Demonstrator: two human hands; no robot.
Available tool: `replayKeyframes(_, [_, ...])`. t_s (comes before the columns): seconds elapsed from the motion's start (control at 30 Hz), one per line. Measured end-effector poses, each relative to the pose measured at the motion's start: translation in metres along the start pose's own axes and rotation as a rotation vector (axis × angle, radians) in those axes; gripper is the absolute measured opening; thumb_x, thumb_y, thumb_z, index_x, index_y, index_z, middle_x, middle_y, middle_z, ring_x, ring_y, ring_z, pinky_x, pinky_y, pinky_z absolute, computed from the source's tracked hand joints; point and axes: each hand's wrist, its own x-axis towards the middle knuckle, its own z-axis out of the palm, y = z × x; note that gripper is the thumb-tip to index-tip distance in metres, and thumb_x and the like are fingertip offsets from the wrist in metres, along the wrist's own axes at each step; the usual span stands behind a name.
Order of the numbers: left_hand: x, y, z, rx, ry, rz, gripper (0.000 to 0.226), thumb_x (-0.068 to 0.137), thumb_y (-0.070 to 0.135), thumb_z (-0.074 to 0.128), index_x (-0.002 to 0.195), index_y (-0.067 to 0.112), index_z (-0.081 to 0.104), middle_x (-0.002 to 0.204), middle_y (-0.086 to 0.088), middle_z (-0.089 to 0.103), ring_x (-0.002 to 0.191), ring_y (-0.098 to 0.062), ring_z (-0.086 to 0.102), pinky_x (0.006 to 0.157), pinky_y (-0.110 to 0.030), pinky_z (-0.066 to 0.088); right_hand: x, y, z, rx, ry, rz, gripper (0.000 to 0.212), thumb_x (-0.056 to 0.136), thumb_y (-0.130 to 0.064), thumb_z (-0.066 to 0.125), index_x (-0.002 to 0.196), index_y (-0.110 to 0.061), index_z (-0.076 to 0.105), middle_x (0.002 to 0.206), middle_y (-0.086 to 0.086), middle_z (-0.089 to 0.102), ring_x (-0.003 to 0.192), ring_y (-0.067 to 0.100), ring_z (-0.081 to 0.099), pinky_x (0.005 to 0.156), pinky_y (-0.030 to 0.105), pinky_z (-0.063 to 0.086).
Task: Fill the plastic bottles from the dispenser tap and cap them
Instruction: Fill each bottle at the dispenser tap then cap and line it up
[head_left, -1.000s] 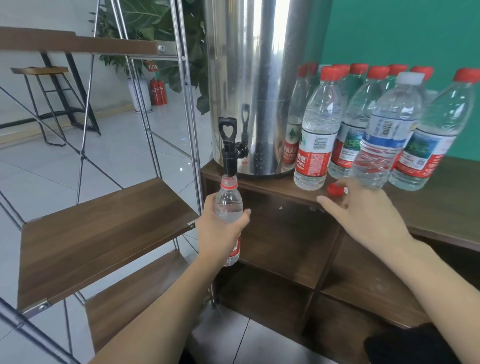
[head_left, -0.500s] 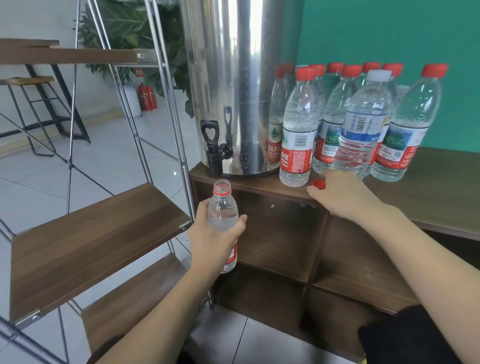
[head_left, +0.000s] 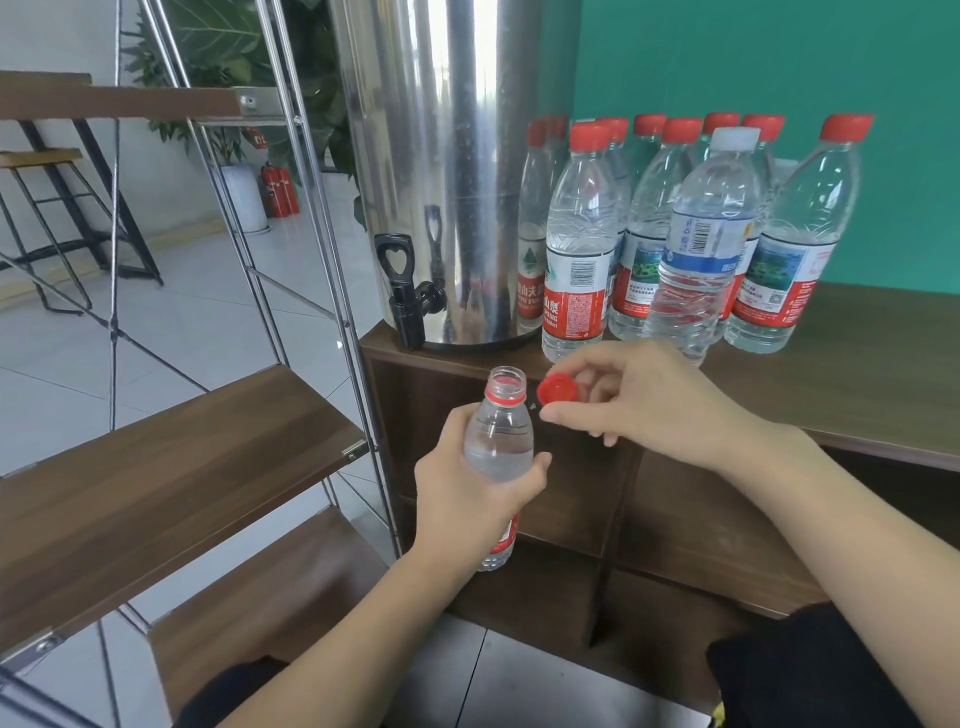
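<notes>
Bottle (head_left: 497, 441) filled and gripped in your left hand (head_left: 470, 499), right hand (head_left: 644, 400) pinching the cap (head_left: 557, 388) just right of its open neck — capping's left.

Small clear plastic bottle (head_left: 498, 441), uncapped, red neck ring, red label low down, upright, nearly full, below and in front of the black tap (head_left: 405, 296). Red screw cap (head_left: 557, 388) just right of the open mouth, not on it. Steel dispenser (head_left: 441, 171) on the wooden counter; capped bottles (head_left: 675, 234) clustered upright beside it, one white-capped.
</notes>
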Motion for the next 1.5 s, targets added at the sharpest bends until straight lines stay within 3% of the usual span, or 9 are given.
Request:
replayKeyframes(0.2, [-0.008,0.005,0.006,0.043,-0.041,0.057,0.061,0.070,0.040,0.092,0.120,0.037,0.058,0.099,0.024,0.067,0.100,0.005,0.065,0.081,-0.008,0.052,0.002,-0.011,-0.009,0.108,-0.077,-0.111,0.034,0.073,-0.023,0.087,0.104,-0.016,0.077,0.094,-0.007,0.077,0.085,0.012,0.073,0.083,0.029,0.059])
replayKeyframes(0.37, [-0.011,0.007,0.006,0.062,-0.067,0.065,0.059,0.070,0.042,0.092,0.118,0.038,0.058,0.096,0.026,0.066,0.097,0.005,0.066,0.080,-0.009,0.053,0.005,-0.016,-0.020,0.072,-0.159,-0.156,0.039,0.072,-0.020,0.087,0.110,-0.020,0.077,0.099,-0.007,0.076,0.092,0.010,0.071,0.090,0.027,0.056])
replayKeyframes(0.53, [-0.013,0.008,0.006,0.070,-0.095,0.088,0.059,0.071,0.042,0.091,0.120,0.035,0.058,0.097,0.023,0.067,0.097,0.003,0.066,0.081,-0.010,0.053,0.012,-0.026,-0.028,-0.080,-0.274,-0.150,0.038,0.075,-0.025,0.088,0.112,-0.028,0.077,0.099,-0.010,0.072,0.088,0.006,0.066,0.081,0.018,0.054])
replayKeyframes(0.83, [-0.010,0.007,0.003,0.148,-0.131,0.094,0.062,0.072,0.046,0.089,0.119,0.044,0.049,0.099,0.032,0.060,0.104,0.011,0.058,0.083,-0.005,0.050,0.020,-0.033,-0.018,-0.501,-0.235,-0.179,0.045,0.075,-0.068,0.071,0.089,-0.025,0.074,0.075,-0.009,0.064,0.075,0.007,0.058,0.061,0.019,0.046])
replayKeyframes(0.97, [-0.009,0.007,0.001,0.084,-0.136,0.082,0.059,0.072,0.041,0.091,0.119,0.037,0.056,0.099,0.024,0.066,0.099,0.004,0.064,0.081,-0.009,0.052,0.015,-0.028,-0.029,-0.391,-0.302,-0.231,0.040,0.084,-0.044,0.077,0.123,-0.036,0.069,0.098,-0.015,0.063,0.091,-0.002,0.058,0.077,0.011,0.044])
replayKeyframes(1.03, [-0.008,0.007,0.000,0.078,-0.147,0.082,0.059,0.072,0.040,0.091,0.120,0.033,0.058,0.098,0.022,0.067,0.097,0.002,0.066,0.081,-0.010,0.053,0.014,-0.023,-0.031,-0.394,-0.317,-0.259,0.039,0.088,-0.033,0.076,0.126,-0.034,0.068,0.104,-0.013,0.064,0.095,0.000,0.058,0.080,0.011,0.045])
replayKeyframes(1.23, [-0.009,0.011,0.001,0.075,-0.166,0.083,0.060,0.072,0.040,0.091,0.122,0.032,0.059,0.100,0.020,0.067,0.099,0.000,0.065,0.082,-0.012,0.054,0.013,-0.027,-0.027,-0.489,-0.288,-0.275,0.020,0.092,-0.044,0.068,0.101,-0.027,0.067,0.090,-0.013,0.059,0.086,0.005,0.055,0.071,0.015,0.042])
replayKeyframes(1.37, [-0.010,0.014,0.004,0.103,-0.125,0.101,0.060,0.072,0.042,0.091,0.121,0.035,0.057,0.101,0.022,0.066,0.100,0.000,0.065,0.084,-0.014,0.055,0.013,-0.028,-0.020,-0.568,-0.209,-0.281,0.042,0.092,-0.064,0.051,0.080,-0.023,0.053,0.078,-0.009,0.052,0.076,0.007,0.048,0.064,0.018,0.037])
replayKeyframes(1.5, [-0.008,0.015,0.009,0.206,-0.031,0.121,0.058,0.073,0.048,0.086,0.121,0.035,0.056,0.101,0.021,0.068,0.094,-0.004,0.067,0.086,-0.023,0.058,0.013,-0.024,-0.012,-0.519,-0.170,-0.259,0.052,0.095,-0.064,0.043,0.073,-0.017,0.045,0.073,-0.002,0.047,0.066,0.012,0.040,0.062,0.029,0.034])
